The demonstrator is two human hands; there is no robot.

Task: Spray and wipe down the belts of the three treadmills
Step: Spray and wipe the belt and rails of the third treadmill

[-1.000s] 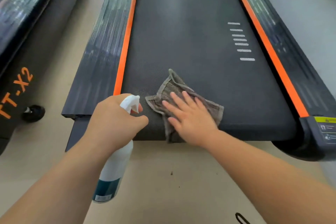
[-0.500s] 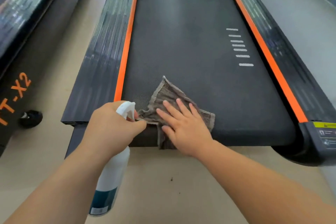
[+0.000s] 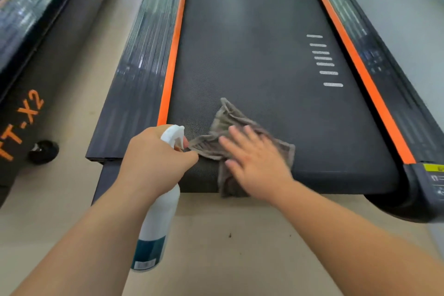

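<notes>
Right hand [image 3: 258,166] flat, fingers spread, pressing grey cloth [image 3: 230,125] onto the belt [image 3: 252,55] at its near end; a cloth corner hangs over the belt's rear edge. Left hand [image 3: 153,158] wrapped round the neck of the white spray bottle [image 3: 153,230], nozzle toward the cloth. Orange strips [image 3: 171,62] flank the belt.

Cloth [image 3: 242,134] on belt [image 3: 252,55] near end; spray bottle [image 3: 156,228] left of it.

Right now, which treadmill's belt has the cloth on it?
The treadmill straight ahead, with orange strips: the right hand presses the cloth on its belt. The X2-lettered one at left shows none.
</notes>
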